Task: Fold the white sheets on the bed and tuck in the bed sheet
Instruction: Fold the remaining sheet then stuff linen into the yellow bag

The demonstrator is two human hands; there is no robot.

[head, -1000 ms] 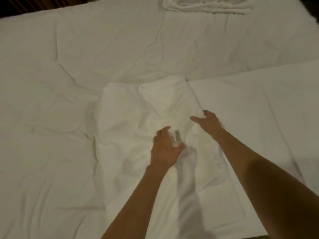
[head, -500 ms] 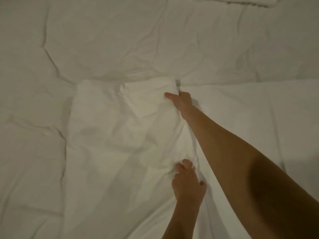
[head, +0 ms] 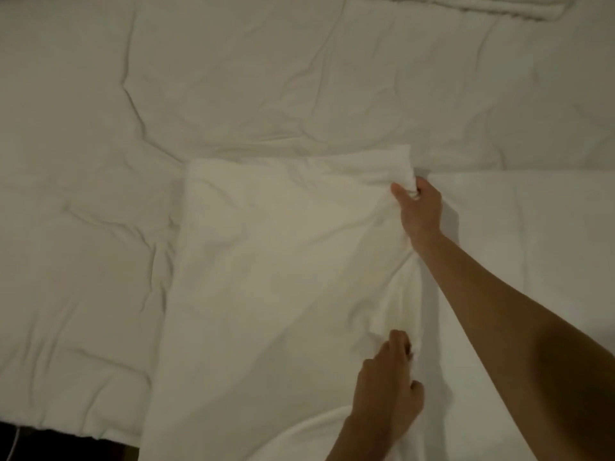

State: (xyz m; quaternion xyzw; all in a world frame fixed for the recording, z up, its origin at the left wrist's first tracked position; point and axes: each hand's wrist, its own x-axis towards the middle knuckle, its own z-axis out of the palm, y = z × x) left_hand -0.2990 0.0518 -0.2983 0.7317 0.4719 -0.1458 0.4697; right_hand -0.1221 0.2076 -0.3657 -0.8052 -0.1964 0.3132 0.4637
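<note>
A white sheet [head: 283, 277] lies partly folded in the middle of the bed, over the wrinkled bed sheet [head: 233, 78]. My right hand [head: 421, 211] pinches the sheet's far right corner between thumb and fingers. Nearer to me, my left hand [head: 387, 384] grips the same right edge, its fingers curled into the bunched cloth. A second flat layer of white cloth [head: 532, 227] spreads out to the right under my right forearm.
A folded white sheet [head: 482, 6] lies at the far edge of the bed, mostly out of frame. The bed's near edge [head: 66, 430] shows at the lower left, with dark floor and a thin white cord below it.
My right hand reached up the sheet's right edge to its far corner and took hold. My left hand dropped back toward me and gripped the edge. The corner is now lifted slightly.
</note>
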